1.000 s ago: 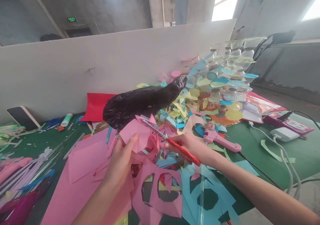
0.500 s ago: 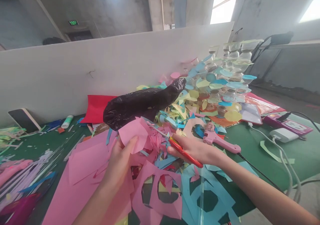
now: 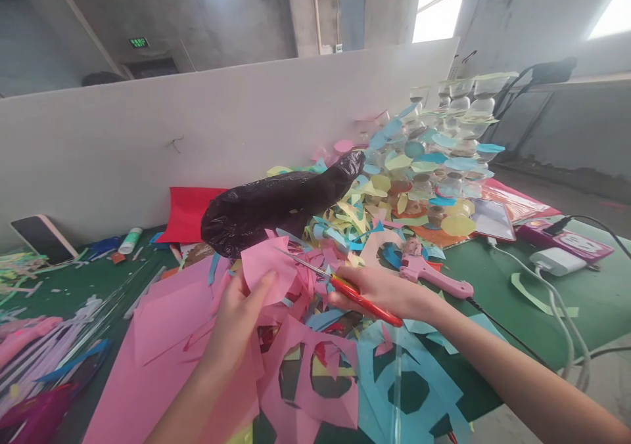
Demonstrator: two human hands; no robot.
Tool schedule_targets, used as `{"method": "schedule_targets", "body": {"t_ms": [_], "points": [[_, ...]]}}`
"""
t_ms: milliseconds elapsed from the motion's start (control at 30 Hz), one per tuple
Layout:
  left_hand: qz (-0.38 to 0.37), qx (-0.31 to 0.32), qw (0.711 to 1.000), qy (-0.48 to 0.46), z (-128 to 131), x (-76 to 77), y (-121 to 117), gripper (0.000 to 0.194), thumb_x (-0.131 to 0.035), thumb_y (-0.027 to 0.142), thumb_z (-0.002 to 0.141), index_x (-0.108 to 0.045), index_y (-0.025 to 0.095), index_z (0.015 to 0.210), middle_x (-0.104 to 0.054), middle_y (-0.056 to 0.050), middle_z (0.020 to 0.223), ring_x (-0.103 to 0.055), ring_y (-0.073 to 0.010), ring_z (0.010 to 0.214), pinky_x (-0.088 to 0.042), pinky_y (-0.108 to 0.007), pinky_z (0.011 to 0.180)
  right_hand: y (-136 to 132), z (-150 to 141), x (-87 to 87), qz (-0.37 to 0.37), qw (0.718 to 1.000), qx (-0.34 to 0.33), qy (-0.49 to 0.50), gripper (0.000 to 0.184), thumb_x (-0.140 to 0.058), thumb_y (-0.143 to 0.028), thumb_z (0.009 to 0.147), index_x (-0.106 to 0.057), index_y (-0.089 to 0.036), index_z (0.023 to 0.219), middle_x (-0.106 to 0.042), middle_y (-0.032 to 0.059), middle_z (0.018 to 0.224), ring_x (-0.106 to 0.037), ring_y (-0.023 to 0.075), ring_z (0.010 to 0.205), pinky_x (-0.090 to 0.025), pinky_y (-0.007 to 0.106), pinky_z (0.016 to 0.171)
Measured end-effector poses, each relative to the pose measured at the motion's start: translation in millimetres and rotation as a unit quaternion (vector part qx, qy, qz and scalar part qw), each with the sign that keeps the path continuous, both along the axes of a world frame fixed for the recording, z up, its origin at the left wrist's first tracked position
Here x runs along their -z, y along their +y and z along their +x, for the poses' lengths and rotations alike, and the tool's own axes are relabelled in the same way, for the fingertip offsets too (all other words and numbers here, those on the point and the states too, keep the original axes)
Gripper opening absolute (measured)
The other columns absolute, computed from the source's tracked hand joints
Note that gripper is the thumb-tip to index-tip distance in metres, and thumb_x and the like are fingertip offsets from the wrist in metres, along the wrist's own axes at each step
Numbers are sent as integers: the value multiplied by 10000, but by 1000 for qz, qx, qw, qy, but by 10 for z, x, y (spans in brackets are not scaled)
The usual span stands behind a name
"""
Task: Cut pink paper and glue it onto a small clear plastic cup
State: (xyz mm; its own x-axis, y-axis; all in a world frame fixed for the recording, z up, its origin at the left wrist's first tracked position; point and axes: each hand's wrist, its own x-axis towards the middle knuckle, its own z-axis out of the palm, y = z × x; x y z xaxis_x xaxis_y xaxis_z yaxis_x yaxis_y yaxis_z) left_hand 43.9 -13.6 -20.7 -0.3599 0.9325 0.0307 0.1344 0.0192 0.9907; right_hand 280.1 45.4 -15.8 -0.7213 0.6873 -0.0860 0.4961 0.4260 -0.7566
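The person's left hand (image 3: 241,312) has its thumb and fingers pinched on a pink paper piece (image 3: 269,270); the right hand (image 3: 377,293) has its fingers wrapped around the red handles of the scissors (image 3: 355,293); the blades point at the paper piece and reach its right side; both are above a messy pile of paper scraps; a black plastic bag (image 3: 276,207) lies just behind them; a pink glue gun (image 3: 434,276) lies on the green table (image 3: 522,306), near the right hand.
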Motion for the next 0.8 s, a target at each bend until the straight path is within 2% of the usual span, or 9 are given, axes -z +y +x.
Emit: {"method": "schedule_targets", "body": {"t_ms": [200,400,600,800], "points": [[-27,9,1000,12,-36,19,-8,459,-730,534,765,-697,236,1112,-757,-70,1081,-699,-274,1003,-557,-295,749,16,-20,8,-4,1000,10,6,544,-470,-724,884,-455,-205,722,-486,-40,678,-392,115,599,-284,263,534],[-56,9,998,2,-49,20,-7,452,-722,544,765,-703,233,1091,-755,-73,1037,-709,-266,933,-556,-281,664,27,-33,78,27,999,14,20,560,-443,-698,913,-462,-198,662,-447,-46,633,-340,107,572,-257,272,524],[-23,13,1000,-2,-16,34,5,507,-747,523,738,-688,217,1137,-742,-97,1122,-698,-290,1018,-565,-314,742,31,-43,106,25,999,14,32,555,-446,-674,925,-436,-198,640,-404,-56,613,-322,105,572,-263,272,535],[-17,16,1000,-3,3,60,14,528,-708,525,787,-650,247,1232,-702,-90,1245,-655,-292,1128,-538,-333,839,13,-70,84,21,999,29,34,571,-451,-673,924,-424,-197,610,-392,-59,571,-307,100,537,-233,272,509]]}}
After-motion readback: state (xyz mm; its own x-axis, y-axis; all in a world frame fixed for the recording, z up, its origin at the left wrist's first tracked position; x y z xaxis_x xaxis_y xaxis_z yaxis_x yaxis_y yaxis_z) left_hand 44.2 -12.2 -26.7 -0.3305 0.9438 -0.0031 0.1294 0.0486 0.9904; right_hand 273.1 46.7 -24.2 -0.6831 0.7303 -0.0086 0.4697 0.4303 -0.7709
